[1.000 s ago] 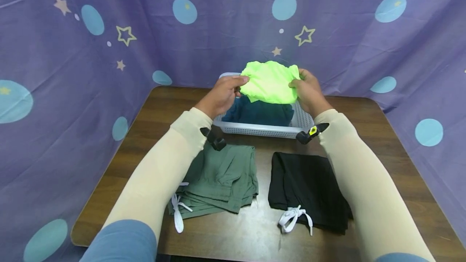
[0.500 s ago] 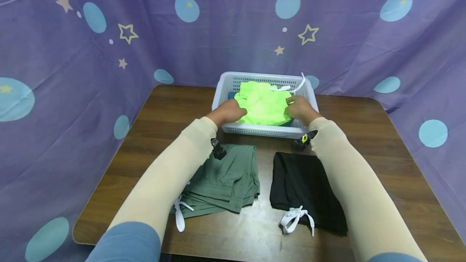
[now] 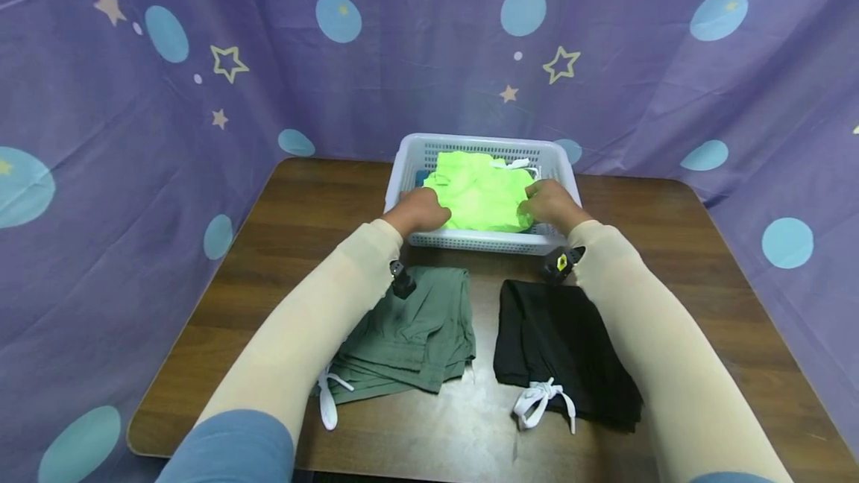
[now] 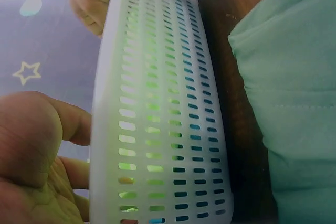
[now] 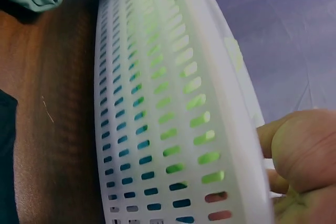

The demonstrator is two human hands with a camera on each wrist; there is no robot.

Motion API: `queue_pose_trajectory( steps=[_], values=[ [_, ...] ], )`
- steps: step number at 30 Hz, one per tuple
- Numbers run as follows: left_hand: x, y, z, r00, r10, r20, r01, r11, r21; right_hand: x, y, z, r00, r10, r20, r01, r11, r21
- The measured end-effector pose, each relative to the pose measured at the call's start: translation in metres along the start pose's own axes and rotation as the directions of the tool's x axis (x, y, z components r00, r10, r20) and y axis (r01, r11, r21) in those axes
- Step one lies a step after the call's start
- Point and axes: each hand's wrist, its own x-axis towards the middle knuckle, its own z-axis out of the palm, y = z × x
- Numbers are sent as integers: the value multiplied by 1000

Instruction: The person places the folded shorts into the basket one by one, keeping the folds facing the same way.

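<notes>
Folded neon-green shorts (image 3: 479,192) with a white drawstring lie in a white perforated plastic basket (image 3: 470,241), over dark blue cloth (image 3: 421,177). My left hand (image 3: 421,210) reaches over the front rim and holds the shorts at their left edge. At the right edge, my right hand (image 3: 552,204) holds them with thumb and fingers. In both wrist views the basket wall (image 4: 163,103) hides the fingertips, while green and blue fabric shows through its slots. Both wrists carry small black cameras.
Folded green pants (image 3: 416,334) with a white drawstring lie on the wooden table (image 3: 268,244), front left of the basket. Folded black pants (image 3: 564,349) with a white bow lie front right. A purple patterned curtain (image 3: 416,80) hangs close behind the basket.
Both hands have lowered the neon-green shorts from above the basket into it. Over the last half second the hands have stayed at its sides, and the drawstring end has dropped.
</notes>
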Motion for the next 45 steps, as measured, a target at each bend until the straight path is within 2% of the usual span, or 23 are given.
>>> queue_pose_trajectory(
  steps=[2, 4, 7, 10, 13, 14, 16, 20, 23, 28, 32, 36, 41, 45],
  values=[
    [-2, 0, 0, 1000, 24, -17, -23, 998, 64, -4, -1, 1, 999, -17, -29, 16, 999, -40],
    [-7, -2, 1, 996, 69, -60, -65, 995, 69, -11, -4, 2, 997, -11, -73, 8, 999, -41],
    [-19, -9, 0, 979, 134, -152, -138, 990, -17, -26, -9, 1, 987, 1, -161, 1, 1000, 11],
    [-33, -19, -4, 946, 167, -277, -213, 966, -145, -42, -13, 0, 966, -14, -259, 42, 994, 100],
    [-49, -29, -11, 915, 161, -369, -259, 938, -232, -57, -16, 0, 949, -53, -311, 110, 980, 168],
    [-55, -31, -14, 910, 152, -386, -265, 929, -257, -62, -17, 0, 946, -69, -318, 131, 975, 179],
    [-67, -38, -19, 911, 125, -394, -258, 916, -308, -72, -19, 0, 946, -91, -311, 162, 964, 212],
    [-89, -52, -25, 931, 60, -359, -209, 897, -390, -88, -23, 6, 958, -125, -259, 193, 948, 253],
    [-101, -66, -26, 944, 23, -328, -167, 893, -417, -98, -27, 13, 965, -158, -211, 214, 936, 279],
    [-119, -88, -23, 960, -29, -279, -89, 911, -402, -112, -31, 28, 976, -189, -109, 217, 901, 377],
    [-131, -103, -17, 969, -54, -243, -42, 927, -373, -119, -30, 42, 985, -171, 12, 144, 867, 477],
    [-142, -118, -10, 975, -72, -210, -8, 934, -357, -126, -27, 58, 980, -155, 127, 67, 852, 519],
    [-152, -135, 2, 988, -101, -114, 56, 937, -345, -133, -23, 79, 961, -119, 248, -42, 828, 559],
    [-159, -142, 9, 990, -133, -53, 111, 949, -294, -137, -17, 91, 934, -84, 348, -146, 798, 584]
  ],
)
